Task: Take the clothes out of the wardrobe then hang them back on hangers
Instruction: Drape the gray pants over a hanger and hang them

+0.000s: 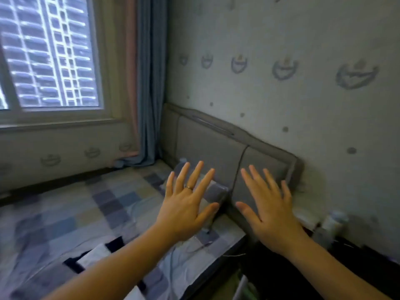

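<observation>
both bare forearms reach forward side by side. the left hand [187, 204], a thin ring on one finger, spreads straight fingers, palm down. the right hand [268, 210] does likewise, holding nothing.

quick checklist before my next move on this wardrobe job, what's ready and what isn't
1. Left hand free: ok, fingers spread, holds nothing.
2. Right hand free: ok, fingers straight, holds nothing.
3. Wardrobe in view: not ok, only the bed, headboard and window show.
4. Hangers in sight: not ok, none show.
5. Clothes at hand: cannot tell, a black and white cloth lies on the bed, too blurred to name.
</observation>
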Demonstrator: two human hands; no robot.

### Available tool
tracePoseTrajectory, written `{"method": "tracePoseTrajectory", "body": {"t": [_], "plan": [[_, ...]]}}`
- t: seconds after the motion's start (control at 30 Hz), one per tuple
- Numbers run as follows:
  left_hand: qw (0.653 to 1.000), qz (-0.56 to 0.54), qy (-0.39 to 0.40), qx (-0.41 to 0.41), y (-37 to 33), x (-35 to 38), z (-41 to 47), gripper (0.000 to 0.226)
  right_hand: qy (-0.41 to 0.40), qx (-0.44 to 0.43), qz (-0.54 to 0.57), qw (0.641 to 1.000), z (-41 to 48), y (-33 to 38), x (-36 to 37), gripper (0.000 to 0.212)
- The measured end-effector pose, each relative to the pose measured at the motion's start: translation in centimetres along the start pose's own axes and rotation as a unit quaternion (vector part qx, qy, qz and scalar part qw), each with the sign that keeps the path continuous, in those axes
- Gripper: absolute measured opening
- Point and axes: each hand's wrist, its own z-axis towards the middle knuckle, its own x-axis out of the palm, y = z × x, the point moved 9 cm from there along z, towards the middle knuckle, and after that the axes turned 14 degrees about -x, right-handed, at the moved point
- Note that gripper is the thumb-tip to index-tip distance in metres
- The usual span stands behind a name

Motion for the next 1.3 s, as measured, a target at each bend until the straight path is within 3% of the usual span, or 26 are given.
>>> {"method": "tracePoseTrajectory", "body": {"t": [0.2,0.33,0.7,0.97,1.13,1.3], "plan": [[0.975,0.046,0.066,-0.206,19.3,4.2,-7.7,0.073,0.060,-0.075,0.140,0.985,8.3,9.5,16.1,0.069],[0.936,0.063,0.108,-0.328,30.2,6.1,-12.0,0.072,0.119,-0.119,0.191,0.967,13.8,15.0,25.7,0.078],[0.803,0.058,0.171,-0.568,49.0,10.9,-18.2,0.104,0.288,-0.193,0.243,0.906,26.7,23.3,43.9,0.075],[0.741,0.017,0.218,-0.635,57.6,13.9,-22.1,0.091,0.386,-0.191,0.240,0.870,27.1,28.9,53.8,0.084],[0.728,-0.016,0.238,-0.643,66.3,17.2,-24.1,0.065,0.428,-0.172,0.234,0.856,27.2,33.6,60.8,0.080],[0.726,0.016,0.264,-0.635,78.3,23.7,-27.4,0.063,0.453,-0.155,0.226,0.848,28.2,39.4,72.0,0.064]]}}
